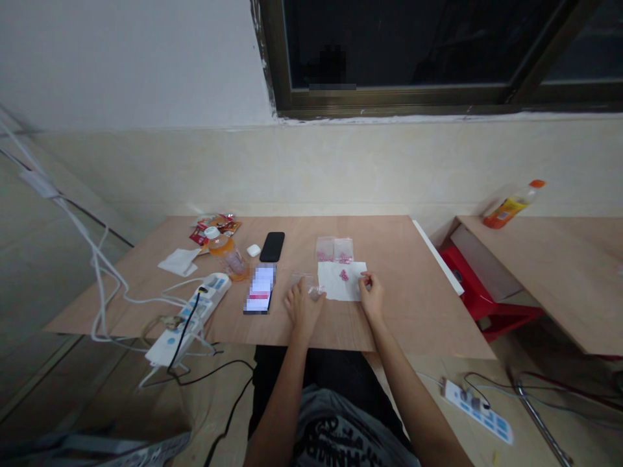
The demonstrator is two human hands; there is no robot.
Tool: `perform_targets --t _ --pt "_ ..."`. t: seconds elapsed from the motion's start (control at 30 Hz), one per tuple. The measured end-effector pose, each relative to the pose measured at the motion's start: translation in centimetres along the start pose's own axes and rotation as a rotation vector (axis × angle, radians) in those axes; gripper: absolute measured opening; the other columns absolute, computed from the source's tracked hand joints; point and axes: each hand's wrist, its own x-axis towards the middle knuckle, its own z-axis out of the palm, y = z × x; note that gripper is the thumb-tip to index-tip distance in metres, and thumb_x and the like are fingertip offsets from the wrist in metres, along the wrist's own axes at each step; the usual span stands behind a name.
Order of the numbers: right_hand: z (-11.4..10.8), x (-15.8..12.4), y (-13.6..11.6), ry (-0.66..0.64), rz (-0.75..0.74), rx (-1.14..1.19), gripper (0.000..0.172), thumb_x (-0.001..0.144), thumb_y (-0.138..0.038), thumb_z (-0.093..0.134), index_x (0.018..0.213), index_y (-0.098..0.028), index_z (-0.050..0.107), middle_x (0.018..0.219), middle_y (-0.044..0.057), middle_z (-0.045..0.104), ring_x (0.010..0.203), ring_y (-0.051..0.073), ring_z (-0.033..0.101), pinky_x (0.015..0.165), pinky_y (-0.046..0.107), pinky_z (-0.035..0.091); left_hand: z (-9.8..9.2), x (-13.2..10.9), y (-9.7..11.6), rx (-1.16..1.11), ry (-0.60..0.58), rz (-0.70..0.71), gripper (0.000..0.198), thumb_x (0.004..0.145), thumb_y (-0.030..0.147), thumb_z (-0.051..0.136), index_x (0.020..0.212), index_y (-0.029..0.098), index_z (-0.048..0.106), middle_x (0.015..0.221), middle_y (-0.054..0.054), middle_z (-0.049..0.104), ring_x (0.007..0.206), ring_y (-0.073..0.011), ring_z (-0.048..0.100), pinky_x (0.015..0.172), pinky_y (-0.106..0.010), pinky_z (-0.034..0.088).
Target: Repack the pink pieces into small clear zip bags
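A sheet of white paper (333, 292) lies on the table, with a small heap of pink bead-like pieces (344, 275) on it. My left hand (302, 306) rests left of the paper, fingers spread over a small clear plastic bag (315, 289). At the paper's right edge is my right hand (372, 297), its fingers curled with thumb and fingertips close together; whatever they pinch is too small to make out. Behind the paper lie two clear bags, a left one (324, 248) and a right one (343, 249), both with pink pieces along their near ends.
Left of my hands are a lit phone (260, 288), a black phone (272, 246), a white case (254, 250), an orange drink bottle (226, 254), snack packets (219, 225), a tissue (178, 262) and a power strip (189, 321) with cables. A red stool (472, 282) stands right of the table.
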Motion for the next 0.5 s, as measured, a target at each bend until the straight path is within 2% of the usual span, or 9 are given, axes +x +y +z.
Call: perform_targets --t 0.13,0.23,0.3,0.4,0.5 --pt "0.0 0.0 0.0 -0.009 -0.003 -0.018 0.03 0.083 -0.039 0.046 0.091 -0.015 0.062 0.072 0.003 0.059 0.067 0.018 0.053 0.065 0.029 0.041 0.3 0.1 -0.1 -0.034 0.017 0.026 0.065 0.077 0.042 0.062 0.134 0.019 0.041 0.119 -0.015 0.057 0.114 -0.0347 0.048 0.095 -0.048 0.034" --pt "0.0 0.0 0.0 -0.012 -0.007 -0.034 0.03 0.083 -0.038 0.046 0.092 -0.015 0.062 0.075 0.004 0.061 0.068 0.018 0.054 0.066 0.03 0.041 0.7 0.5 -0.7 -0.159 0.049 0.049 0.056 0.076 0.03 0.063 0.128 0.019 0.046 0.113 -0.012 0.06 0.111 -0.0315 0.051 0.094 -0.046 0.037" --pt "0.0 0.0 -0.1 -0.015 -0.019 -0.05 0.029 0.084 -0.037 0.046 0.092 -0.015 0.063 0.075 0.005 0.061 0.069 0.019 0.054 0.067 0.03 0.041 1.1 0.9 -1.0 -0.34 0.047 0.059 0.051 0.076 0.022 0.06 0.126 0.019 0.048 0.105 -0.009 0.062 0.1 -0.0255 0.057 0.089 -0.04 0.043" --pt "-0.1 0.0 -0.6 -0.031 -0.064 -0.071 0.027 0.084 -0.035 0.047 0.092 -0.016 0.063 0.076 0.005 0.062 0.071 0.02 0.055 0.068 0.032 0.041 1.3 1.5 -1.3 -0.678 -0.018 0.036 0.047 0.076 0.015 0.056 0.122 0.02 0.049 0.089 -0.004 0.062 0.078 -0.0165 0.061 0.073 -0.03 0.048" --pt "-0.3 -0.4 -1.7 -0.119 -0.165 -0.044 0.024 0.084 -0.036 0.051 0.094 -0.018 0.064 0.084 0.007 0.065 0.08 0.021 0.057 0.074 0.034 0.043 0.9 2.0 -1.3 -0.937 -0.111 0.004 0.048 0.071 0.014 0.06 0.118 0.019 0.05 0.081 -0.001 0.062 0.069 -0.0129 0.061 0.066 -0.025 0.048"
